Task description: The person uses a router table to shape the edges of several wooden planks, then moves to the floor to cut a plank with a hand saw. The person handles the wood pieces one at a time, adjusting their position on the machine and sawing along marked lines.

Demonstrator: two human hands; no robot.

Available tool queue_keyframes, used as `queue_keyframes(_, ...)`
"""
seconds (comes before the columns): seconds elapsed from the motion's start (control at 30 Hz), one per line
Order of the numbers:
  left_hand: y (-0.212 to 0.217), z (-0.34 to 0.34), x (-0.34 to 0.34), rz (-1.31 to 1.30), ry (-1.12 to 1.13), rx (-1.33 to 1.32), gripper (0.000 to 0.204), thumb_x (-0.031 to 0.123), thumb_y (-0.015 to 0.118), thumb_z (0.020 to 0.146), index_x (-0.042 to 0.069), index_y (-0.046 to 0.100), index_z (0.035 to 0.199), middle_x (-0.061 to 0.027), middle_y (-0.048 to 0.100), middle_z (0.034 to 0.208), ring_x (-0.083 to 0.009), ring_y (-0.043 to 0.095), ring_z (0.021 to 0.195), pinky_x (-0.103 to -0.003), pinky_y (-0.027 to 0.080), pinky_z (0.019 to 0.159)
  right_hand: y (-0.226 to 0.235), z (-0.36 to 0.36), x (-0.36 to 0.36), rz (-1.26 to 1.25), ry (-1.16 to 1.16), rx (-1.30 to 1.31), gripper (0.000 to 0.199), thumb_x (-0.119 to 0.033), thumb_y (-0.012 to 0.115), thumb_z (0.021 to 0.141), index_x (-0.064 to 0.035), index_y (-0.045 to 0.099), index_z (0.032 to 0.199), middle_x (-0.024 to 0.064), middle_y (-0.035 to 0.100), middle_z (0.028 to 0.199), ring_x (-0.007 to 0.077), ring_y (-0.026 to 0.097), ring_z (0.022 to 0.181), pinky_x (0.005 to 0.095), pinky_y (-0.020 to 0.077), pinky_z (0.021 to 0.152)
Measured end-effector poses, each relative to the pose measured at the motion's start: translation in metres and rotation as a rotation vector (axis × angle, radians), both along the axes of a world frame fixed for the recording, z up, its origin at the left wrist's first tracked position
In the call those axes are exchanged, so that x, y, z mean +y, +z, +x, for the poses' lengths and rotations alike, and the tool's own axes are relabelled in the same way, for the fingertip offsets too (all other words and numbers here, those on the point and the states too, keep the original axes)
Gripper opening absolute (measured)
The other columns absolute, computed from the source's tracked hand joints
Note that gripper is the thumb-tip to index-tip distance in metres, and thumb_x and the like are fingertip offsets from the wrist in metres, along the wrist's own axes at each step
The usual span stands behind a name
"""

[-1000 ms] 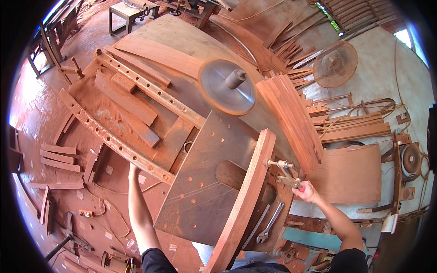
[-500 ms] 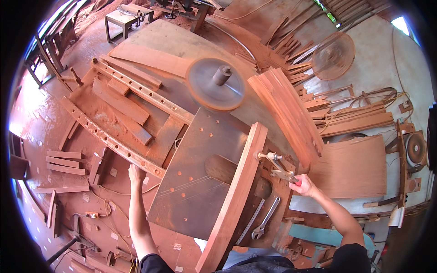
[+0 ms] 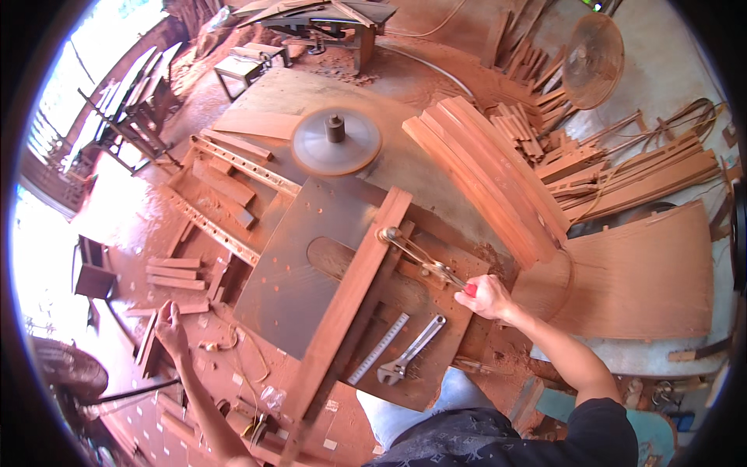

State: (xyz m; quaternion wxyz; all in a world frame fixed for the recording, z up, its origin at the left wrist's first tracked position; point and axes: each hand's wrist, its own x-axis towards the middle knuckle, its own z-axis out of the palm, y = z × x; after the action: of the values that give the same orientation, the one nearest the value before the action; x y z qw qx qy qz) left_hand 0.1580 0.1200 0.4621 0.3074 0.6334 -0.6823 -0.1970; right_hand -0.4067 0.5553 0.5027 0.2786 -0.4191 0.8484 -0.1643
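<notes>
My right hand [image 3: 490, 297] is closed around the red grip of a metal toggle clamp [image 3: 436, 268]. The clamp's rod reaches left, and its round end lies at a long squared wooden bar [image 3: 350, 300] set slantwise over a dark metal table plate [image 3: 276, 288]. Off the plate's left side, my left hand [image 3: 171, 331] is raised over the floor, empty, its fingers partly bent and apart. A steel ruler [image 3: 378, 349] and an adjustable wrench [image 3: 412, 350] lie on the board right of the bar.
Beyond the plate, a blurred round disc [image 3: 336, 144] surrounds an upright spindle. Profiled wooden boards [image 3: 490, 183] are stacked to its right. Two drilled rails [image 3: 214, 226] flank wood pieces at left. Cut strips [image 3: 175, 274] and cables lie on the dusty floor.
My left hand has left the end of the near rail and moved out left over the floor. The clamp's rod now reaches farther across the bar, with my right hand still on its grip. The view has shifted.
</notes>
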Motion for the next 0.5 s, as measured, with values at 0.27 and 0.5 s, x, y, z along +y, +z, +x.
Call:
queue_keyframes(0.27, 0.062, -0.187, 0.248, -0.074, -0.37, -0.101, 0.042, 0.022, 0.074, 0.094, 0.007, 0.066, 0.133, -0.0136, 0.069, 0.127, -0.0284, 0.065, 0.119, -0.041, 0.053, 0.099, -0.014, -0.006, 0.008, -0.001, -0.033, -0.129, 0.042, -0.039, 0.069, 0.082, 0.0023, 0.075, 0.082, 0.0301, 0.072, 0.087, 0.0451, 0.073, 0.091, 0.0509, 0.0591, 0.081)
queue_keyframes(0.5, 0.011, -0.282, 0.318, -0.157, -0.27, -0.593, 0.102, 0.065, 0.079, 0.074, 0.015, 0.043, 0.154, -0.0129, 0.049, 0.147, -0.0323, 0.045, 0.136, -0.048, 0.032, 0.113, -0.017, -0.008, 0.008, -0.012, 0.006, -0.116, 0.043, -0.036, 0.068, 0.083, 0.0055, 0.075, 0.09, 0.0346, 0.071, 0.096, 0.0477, 0.071, 0.097, 0.0507, 0.0585, 0.086)
